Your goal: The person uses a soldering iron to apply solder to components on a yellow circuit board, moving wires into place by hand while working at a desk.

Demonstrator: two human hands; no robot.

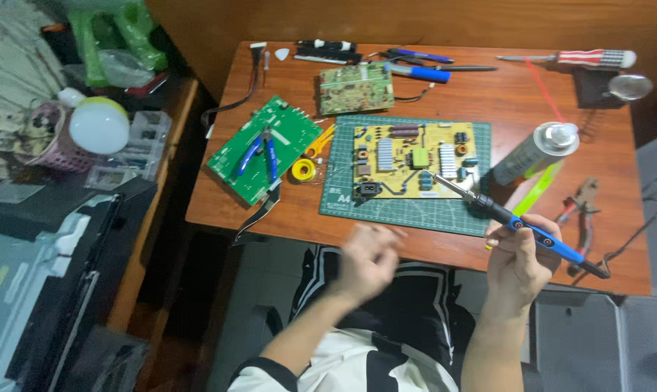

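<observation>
Keep your right hand (515, 254) tight around the iron (520, 226), tip low over the yellow board (414, 160) mid-frame, while your blurry left hand (368, 255) stays loose and holds nothing.

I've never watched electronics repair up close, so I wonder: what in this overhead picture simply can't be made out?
- Left hand: motion-blurred in the head view; fingers and grip unreadable.
- Yellow circuit board: its parts are too small to identify.
- Soldering iron: held in the right hand, whose fingers cover part of the blue handle.
- Cluttered side shelf: cut off by the left edge.
</observation>
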